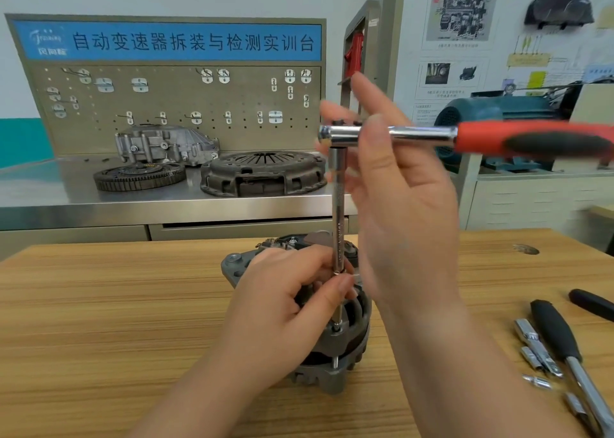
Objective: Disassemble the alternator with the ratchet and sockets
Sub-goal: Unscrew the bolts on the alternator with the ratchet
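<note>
The grey alternator (335, 344) stands upright on the wooden table (99, 321). A ratchet (531, 140) with a red and black handle lies level above it, blurred, on a long extension bar (338, 225) whose tip sits on a through bolt at the alternator's near side. My left hand (282, 301) rests on the alternator and pinches the bar's lower end between thumb and fingers. My right hand (395, 185) holds the ratchet near its head, thumb across the shaft, the fingers spread behind it.
Several loose sockets (535, 354) and a black-handled driver (558, 334) lie at the table's right, with another black handle (591, 303) beyond. Behind stands a steel bench with a clutch cover (262, 171), a flywheel (139, 176), a housing and a pegboard.
</note>
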`<state>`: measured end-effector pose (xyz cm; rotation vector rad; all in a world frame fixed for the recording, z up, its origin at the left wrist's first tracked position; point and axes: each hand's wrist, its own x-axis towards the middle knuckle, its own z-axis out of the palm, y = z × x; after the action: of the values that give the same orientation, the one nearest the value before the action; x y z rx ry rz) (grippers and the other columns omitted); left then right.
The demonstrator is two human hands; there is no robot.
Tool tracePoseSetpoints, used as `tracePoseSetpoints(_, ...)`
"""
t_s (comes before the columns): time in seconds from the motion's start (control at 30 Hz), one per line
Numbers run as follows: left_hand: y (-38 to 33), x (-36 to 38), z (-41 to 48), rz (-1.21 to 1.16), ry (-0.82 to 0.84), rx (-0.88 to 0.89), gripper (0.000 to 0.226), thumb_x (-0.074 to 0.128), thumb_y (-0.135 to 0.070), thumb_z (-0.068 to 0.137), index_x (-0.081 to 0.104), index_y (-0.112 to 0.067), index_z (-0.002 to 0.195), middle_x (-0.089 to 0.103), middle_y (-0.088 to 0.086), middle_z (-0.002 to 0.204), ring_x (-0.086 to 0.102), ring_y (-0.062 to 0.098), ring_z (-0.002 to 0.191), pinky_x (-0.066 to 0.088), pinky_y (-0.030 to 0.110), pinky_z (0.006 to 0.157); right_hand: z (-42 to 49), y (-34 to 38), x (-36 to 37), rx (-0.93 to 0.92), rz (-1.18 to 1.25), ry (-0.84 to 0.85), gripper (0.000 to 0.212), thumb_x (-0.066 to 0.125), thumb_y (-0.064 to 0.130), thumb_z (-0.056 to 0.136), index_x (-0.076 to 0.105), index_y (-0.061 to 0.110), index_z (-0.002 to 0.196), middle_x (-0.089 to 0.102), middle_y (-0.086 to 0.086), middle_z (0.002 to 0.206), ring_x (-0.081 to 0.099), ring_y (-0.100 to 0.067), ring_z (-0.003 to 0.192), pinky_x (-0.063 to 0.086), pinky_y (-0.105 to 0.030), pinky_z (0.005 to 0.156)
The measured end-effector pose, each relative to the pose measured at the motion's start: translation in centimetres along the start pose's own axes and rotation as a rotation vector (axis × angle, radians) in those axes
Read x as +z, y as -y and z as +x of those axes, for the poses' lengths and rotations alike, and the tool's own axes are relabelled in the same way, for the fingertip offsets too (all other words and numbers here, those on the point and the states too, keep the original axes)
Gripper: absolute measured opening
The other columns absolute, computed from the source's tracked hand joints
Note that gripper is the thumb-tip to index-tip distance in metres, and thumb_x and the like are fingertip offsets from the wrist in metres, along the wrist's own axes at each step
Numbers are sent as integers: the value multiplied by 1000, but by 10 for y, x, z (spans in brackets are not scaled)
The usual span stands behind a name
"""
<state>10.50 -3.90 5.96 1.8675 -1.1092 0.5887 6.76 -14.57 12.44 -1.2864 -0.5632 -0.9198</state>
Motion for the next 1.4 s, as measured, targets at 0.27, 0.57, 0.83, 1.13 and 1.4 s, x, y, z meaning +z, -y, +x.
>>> tracePoseSetpoints(0.27, -1, 0, 0, 0, 7, 24, 21, 43, -41, 92, 59, -34, 80, 58, -18, 65, 54, 1, 67, 30, 12, 72, 2, -2, -5, 256, 238, 92, 38, 41, 48, 91, 58, 31, 120, 73, 0, 110, 72, -20, 94, 54, -28, 84)
tracePoseSetpoints(0.57, 0, 2, 0, 53, -6, -24, 32, 43, -48, 87, 68, -28, 85, 66, -15, 71, 57, 4, 78, 31, 6, 76, 0, -6, -1, -87, -41, 8, 22, 56, 35, 89, 65, 42, 107, 66, 17, 117, 60, -6, 115, 45, -33, 101)
tracePoseSetpoints(0.83, 3, 3, 0, 0, 9, 54, 24, 42, -41, 94, 60, -30, 82, 49, -24, 60, 52, 0, 62, 37, 27, 75, 2, -3, -5, 281, 272, 41, 42, 39, 49, 90, 58, 23, 118, 74, 2, 104, 72, -20, 89, 55, -28, 83)
tracePoseSetpoints(1.13, 1, 2, -1, 24, -13, 17, 27, 46, -43, 88, 68, -28, 88, 67, -20, 79, 57, -4, 78, 33, 12, 77, -3, -3, -3, -67, -126, 35, 27, 54, 31, 92, 63, 28, 118, 67, 16, 103, 62, 5, 102, 46, -18, 93)
tracePoseSetpoints(1.4, 3, 1, 0, -12, -2, 36, 22, 45, -39, 91, 62, -31, 79, 55, -20, 63, 54, 1, 66, 34, 17, 74, 1, -6, -3, 279, 243, 33, 47, 42, 50, 85, 58, 24, 120, 74, 2, 105, 72, -20, 91, 54, -28, 79)
